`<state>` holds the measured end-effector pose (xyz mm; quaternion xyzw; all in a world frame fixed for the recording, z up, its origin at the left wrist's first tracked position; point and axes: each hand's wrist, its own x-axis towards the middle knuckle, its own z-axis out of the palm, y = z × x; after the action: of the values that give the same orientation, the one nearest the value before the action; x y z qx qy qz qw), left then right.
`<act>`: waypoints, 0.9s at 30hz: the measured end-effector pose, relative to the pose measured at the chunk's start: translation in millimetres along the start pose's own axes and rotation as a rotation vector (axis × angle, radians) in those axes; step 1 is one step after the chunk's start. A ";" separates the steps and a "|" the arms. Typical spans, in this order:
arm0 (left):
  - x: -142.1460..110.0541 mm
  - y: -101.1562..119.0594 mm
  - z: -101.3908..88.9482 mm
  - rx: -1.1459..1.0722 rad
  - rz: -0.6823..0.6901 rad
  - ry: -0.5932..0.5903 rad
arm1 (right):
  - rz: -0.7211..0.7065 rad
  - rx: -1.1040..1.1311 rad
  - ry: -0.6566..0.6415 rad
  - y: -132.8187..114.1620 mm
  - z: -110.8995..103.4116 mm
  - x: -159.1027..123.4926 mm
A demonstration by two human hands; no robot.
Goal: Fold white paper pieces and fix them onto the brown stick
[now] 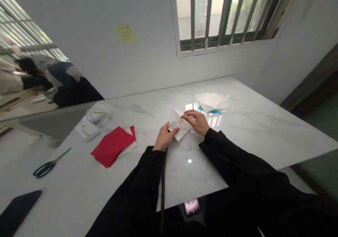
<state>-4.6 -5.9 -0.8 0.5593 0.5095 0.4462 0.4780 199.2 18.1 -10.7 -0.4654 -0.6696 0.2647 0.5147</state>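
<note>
Between my hands is a partly folded sheet of white paper (180,134), with one pointed flap standing up at its far side. My left hand (166,137) grips its near left edge, the thumb lying on top of the sheet. With the fingertips of my right hand (196,121) I pinch the far right part near the raised flap. A pile of white folded paper (211,101) with some blue beneath lies just beyond my right hand. To the left of my left hand rests a stack of red paper (112,146) with white sheets under it.
Black-handled scissors (49,167) and a dark flat device (19,209) lie at the left. A white box (87,129) and a coiled cable (98,116) sit behind them. The marbled table (264,124) meets a wall with a yellow note (126,33). Another person (63,78) is at far left.
</note>
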 end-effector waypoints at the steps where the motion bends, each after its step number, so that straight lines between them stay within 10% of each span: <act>1: 0.9 -0.1 -0.8 -0.029 -0.020 0.018 | 0.045 0.029 0.005 -0.6 0.6 0.2; 9: 2.2 -0.5 -0.8 -0.115 -0.135 -0.015 | 0.043 0.077 -0.011 -0.3 -2.5 0.9; 19: 0.3 10.9 -2.2 -0.224 -0.232 0.216 | 0.683 0.808 0.151 -4.5 0.8 6.9; 22: -1.6 20.7 -0.9 -0.418 -0.175 0.431 | 0.721 0.791 -0.091 -17.7 2.1 1.1; 27: -6.4 23.8 9.9 -0.576 -0.134 0.462 | 0.555 0.494 -0.808 -31.1 18.1 -17.5</act>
<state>8.0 -13.6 21.3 0.2518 0.4928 0.6536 0.5163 171.9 -8.6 1.6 -0.3514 -0.5840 0.6974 0.2215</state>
